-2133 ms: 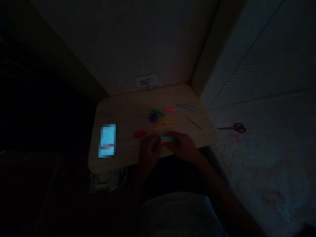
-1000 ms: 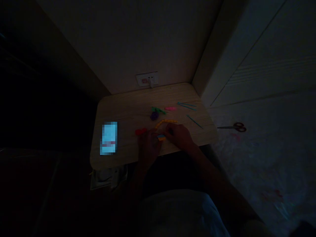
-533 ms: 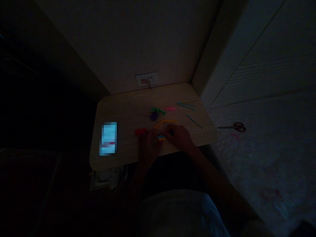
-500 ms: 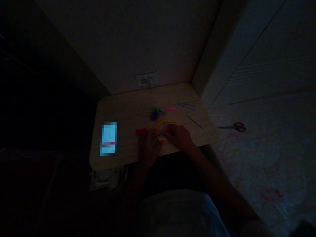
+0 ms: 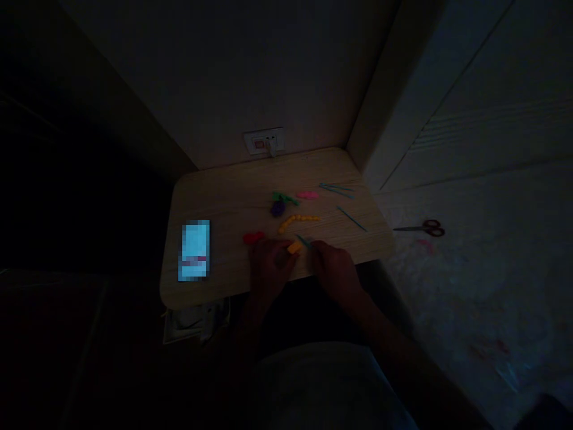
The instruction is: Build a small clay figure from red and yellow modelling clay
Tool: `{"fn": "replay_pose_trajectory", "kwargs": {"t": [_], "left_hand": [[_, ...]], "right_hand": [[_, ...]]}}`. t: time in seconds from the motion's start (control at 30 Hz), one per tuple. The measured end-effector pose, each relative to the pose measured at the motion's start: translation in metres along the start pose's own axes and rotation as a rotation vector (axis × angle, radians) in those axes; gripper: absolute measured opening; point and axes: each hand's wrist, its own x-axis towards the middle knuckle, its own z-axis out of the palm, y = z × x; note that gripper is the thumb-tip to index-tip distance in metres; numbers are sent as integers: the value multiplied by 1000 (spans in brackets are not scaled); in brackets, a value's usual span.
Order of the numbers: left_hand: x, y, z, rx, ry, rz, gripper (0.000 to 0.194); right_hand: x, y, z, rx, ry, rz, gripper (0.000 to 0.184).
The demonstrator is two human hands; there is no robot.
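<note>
Wooden table: it lies under both hands, (image 5: 224,203) dimly lit.
Right hand (image 5: 316,243): back upward, fingers curled and closed around the blue tool; it has moved rightward and nearer the body.
Left hand (image 5: 271,263): fingers bent, pinching the orange piece against the thumb.
Blue tool (image 5: 305,241): slanting, just beside the orange piece; earlier it lay across it.
Orange piece (image 5: 294,247): at left fingertips, now less covered.

Tabletop (image 5: 224,203): wood-grained, smooth, matt. Orange piece (image 5: 294,247): clay-like, matt. Blue tool (image 5: 304,241): looks plastic, smooth. Scissors (image 5: 422,228): metal-looking blades, plastic-looking handles. Wall socket (image 5: 259,144): plastic-looking, smooth. Garment (image 5: 313,376): cloth, matt.
</note>
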Motion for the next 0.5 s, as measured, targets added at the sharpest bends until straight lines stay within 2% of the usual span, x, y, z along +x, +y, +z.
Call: {"fn": "replay_pose_trajectory", "kwargs": {"t": [0.2,0.3,0.4,0.5], "left_hand": [[-1,2,0,49,12,36,19],[-2,3,-1,62,10,71,24],[-2,4,-2,57,-19,121,19],[-2,3,-1,5,3,148,16]], "right_hand": [[-4,-14,2,-72,-54,24,30],[-7,-16,8,-39,-53,17,27],[-8,-15,13,16,-30,0,25],[-7,-12,15,40,-15,-38,24]]}}
